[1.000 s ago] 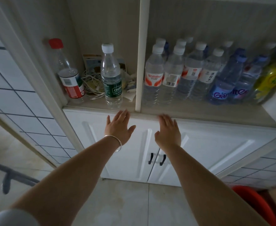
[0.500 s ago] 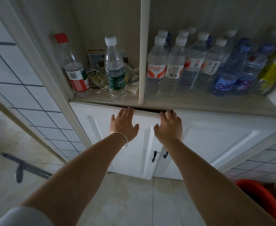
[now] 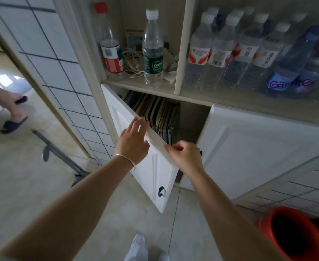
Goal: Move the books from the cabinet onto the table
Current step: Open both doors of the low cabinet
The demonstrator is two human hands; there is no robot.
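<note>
Dark, thin upright books (image 3: 158,117) (spines blurred) stand behind the white panelled cabinet door (image 3: 147,166); left hand (image 3: 133,143) rests flat on it, right hand (image 3: 185,154) pinches its top edge.

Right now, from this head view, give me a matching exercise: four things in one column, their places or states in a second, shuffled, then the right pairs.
Things:
1. books
2. left cabinet door
3. right cabinet door
4. orange bucket

Places or states:
A. closed
B. on the floor at lower right
C. swung open, left hand on its face, right hand at its top edge
D. standing upright inside the lower cabinet

Pairs: 1-D, 2-C, 3-A, 4-B
</note>
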